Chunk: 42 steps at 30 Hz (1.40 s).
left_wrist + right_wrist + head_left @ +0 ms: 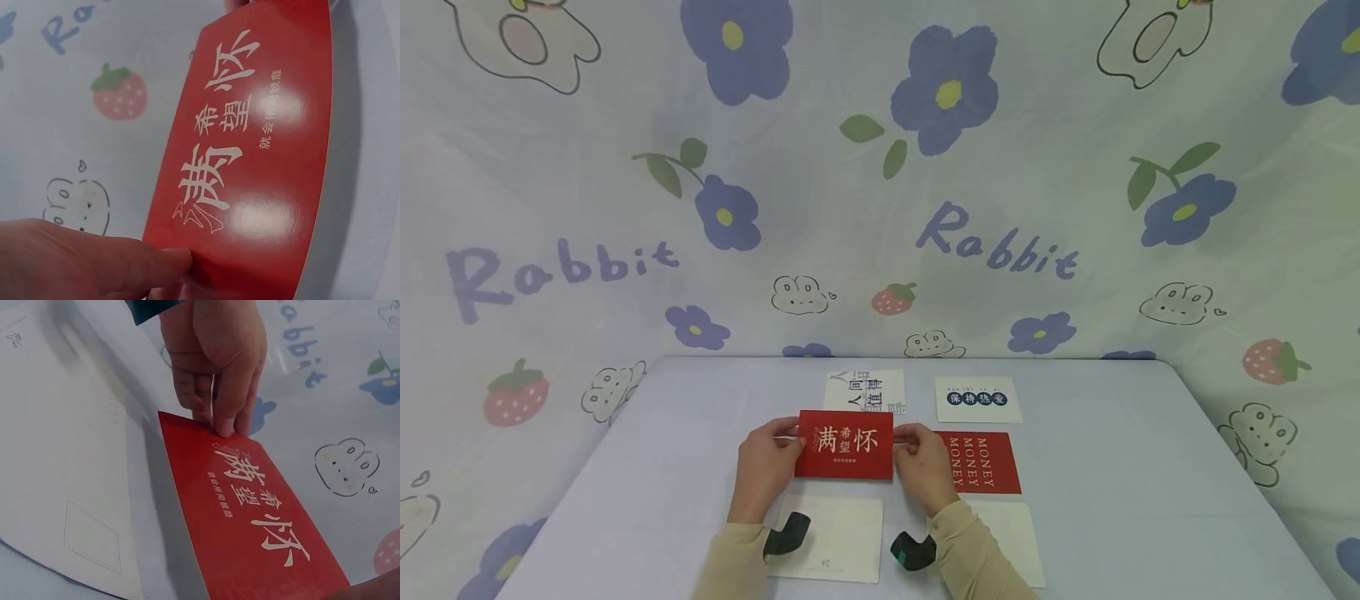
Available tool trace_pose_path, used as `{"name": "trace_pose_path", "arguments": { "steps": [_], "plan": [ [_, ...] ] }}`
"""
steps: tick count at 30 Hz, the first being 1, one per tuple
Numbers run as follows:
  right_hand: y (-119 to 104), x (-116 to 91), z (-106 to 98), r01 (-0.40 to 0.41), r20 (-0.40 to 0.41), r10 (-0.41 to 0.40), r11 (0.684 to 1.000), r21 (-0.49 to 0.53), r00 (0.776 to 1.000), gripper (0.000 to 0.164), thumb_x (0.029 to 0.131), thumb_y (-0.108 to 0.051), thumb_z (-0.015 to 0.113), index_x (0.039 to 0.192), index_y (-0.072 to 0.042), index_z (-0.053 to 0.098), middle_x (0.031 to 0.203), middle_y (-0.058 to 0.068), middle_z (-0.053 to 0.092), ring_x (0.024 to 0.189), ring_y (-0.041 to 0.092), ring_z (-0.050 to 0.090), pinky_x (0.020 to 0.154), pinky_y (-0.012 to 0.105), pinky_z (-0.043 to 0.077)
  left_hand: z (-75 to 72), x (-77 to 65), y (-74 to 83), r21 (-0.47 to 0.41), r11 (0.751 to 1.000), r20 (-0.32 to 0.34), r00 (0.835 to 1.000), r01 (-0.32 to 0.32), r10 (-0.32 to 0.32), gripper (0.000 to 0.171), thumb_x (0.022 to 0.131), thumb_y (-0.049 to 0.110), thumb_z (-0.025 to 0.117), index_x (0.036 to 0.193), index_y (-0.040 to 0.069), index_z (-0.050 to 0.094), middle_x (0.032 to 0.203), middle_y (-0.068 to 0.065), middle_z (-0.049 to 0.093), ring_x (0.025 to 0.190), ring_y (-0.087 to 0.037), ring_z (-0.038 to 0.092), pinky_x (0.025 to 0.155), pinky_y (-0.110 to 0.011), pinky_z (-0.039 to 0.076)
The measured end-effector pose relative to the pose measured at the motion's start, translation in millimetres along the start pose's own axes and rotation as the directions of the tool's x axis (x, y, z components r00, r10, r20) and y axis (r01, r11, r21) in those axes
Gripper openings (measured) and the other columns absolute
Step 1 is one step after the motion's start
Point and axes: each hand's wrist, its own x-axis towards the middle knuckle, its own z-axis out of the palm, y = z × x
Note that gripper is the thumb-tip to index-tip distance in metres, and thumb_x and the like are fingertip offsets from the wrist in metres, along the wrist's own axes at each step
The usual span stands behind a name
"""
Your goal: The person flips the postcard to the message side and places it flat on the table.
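A red postcard (pixel 846 467) with white Chinese characters is held up, tilted, above the table. My left hand (pixel 765 467) pinches its left edge, the thumb (pixel 156 265) on the printed face and other fingers behind. At the opposite edge my right hand (pixel 927 468) grips the card with bent fingers; only a sliver of that hand shows in the right wrist view. Under my forearms lie two cream postcards, one at left (pixel 842 537) and one at right (pixel 1018 542), partly covered by the right sleeve.
A red MONEY postcard (pixel 1003 462) lies right of my right hand. Farther back are a white postcard with dark lettering (pixel 842 385) and one with dark round characters (pixel 977 412). A patterned cloth (pixel 820 208) hangs behind the table (pixel 1112 500). Black straps (pixel 790 533) sit at the wrists.
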Motion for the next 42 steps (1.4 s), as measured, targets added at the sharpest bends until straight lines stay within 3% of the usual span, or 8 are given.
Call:
{"name": "trace_pose_path", "arguments": {
  "steps": [8,14,21,31,34,38,42],
  "plan": [
    [0.9,-2.0,-0.1,-0.024,-0.004,0.024,0.999,0.030,1.000,0.014,0.096,-0.007,0.064,0.109,-0.003,0.067,0.090,0.005,0.063,0.078,0.018,0.060,0.069,0.032,0.055,0.9,-0.1,1.1,-0.023,1.000,-0.032,0.999,-0.011,0.010,0.036,0.095,0.009,0.067,0.128,-0.003,0.063,0.114,-0.018,0.068,0.101,-0.032,0.066,0.079,-0.042,0.060],
    [1.4,-1.5,-1.9,-0.018,-0.011,0.018,1.000,0.018,1.000,0.009,0.097,-0.011,0.063,0.105,-0.008,0.066,0.078,0.005,0.057,0.069,0.019,0.057,0.059,0.031,0.047,0.3,1.2,-0.6,-0.050,0.997,-0.063,0.996,-0.063,0.060,0.030,0.094,0.010,0.067,0.121,-0.003,0.065,0.110,-0.018,0.070,0.098,-0.031,0.067,0.077,-0.041,0.059],
    [1.1,-1.6,-2.8,-0.048,-0.016,0.048,0.999,0.022,0.999,0.009,0.098,-0.015,0.062,0.106,-0.011,0.065,0.081,0.004,0.061,0.074,0.020,0.055,0.063,0.032,0.046,-1.4,0.8,-0.9,-0.071,0.993,-0.062,0.994,-0.099,0.095,0.026,0.093,0.010,0.069,0.116,-0.003,0.067,0.105,-0.017,0.072,0.096,-0.029,0.068,0.075,-0.040,0.058],
    [8.1,2.4,-3.1,-0.057,0.047,0.048,0.978,0.200,0.998,0.023,0.105,-0.018,0.053,0.114,0.001,0.063,0.095,0.008,0.071,0.082,0.019,0.067,0.073,0.031,0.059,-3.7,-1.8,-0.5,-0.100,0.987,-0.083,0.989,-0.129,0.121,0.022,0.092,0.009,0.068,0.111,-0.002,0.069,0.108,-0.019,0.072,0.101,-0.033,0.070,0.081,-0.044,0.059],
    [9.5,1.5,-5.1,-0.054,0.057,0.041,0.970,0.237,0.998,0.029,0.105,-0.019,0.051,0.116,0.004,0.064,0.096,0.010,0.071,0.083,0.019,0.070,0.074,0.033,0.060,-5.3,-3.0,-0.4,-0.102,0.984,-0.095,0.986,-0.144,0.134,0.020,0.091,0.007,0.070,0.108,-0.001,0.071,0.107,-0.018,0.073,0.100,-0.033,0.070,0.079,-0.039,0.058],
    [9.5,0.0,-8.9,-0.100,0.109,0.068,0.941,0.323,0.992,0.034,0.104,-0.020,0.055,0.122,0.008,0.064,0.101,0.013,0.071,0.086,0.022,0.072,0.077,0.033,0.060,-7.4,-4.4,-2.1,-0.103,0.983,-0.117,0.984,-0.150,0.138,0.016,0.090,0.006,0.072,0.105,0.002,0.075,0.104,-0.015,0.074,0.099,-0.030,0.071,0.075,-0.031,0.054],
    [9.8,-0.4,-13.0,-0.189,0.198,0.108,0.871,0.454,0.974,0.040,0.102,-0.018,0.059,0.130,0.011,0.059,0.110,0.016,0.071,0.094,0.026,0.072,0.083,0.034,0.059,-8.8,-5.9,-4.5,-0.116,0.983,-0.124,0.984,-0.146,0.131,0.014,0.092,0.009,0.071,0.104,0.006,0.077,0.101,-0.010,0.076,0.099,-0.026,0.071,0.079,-0.031,0.053]
  ]
}}
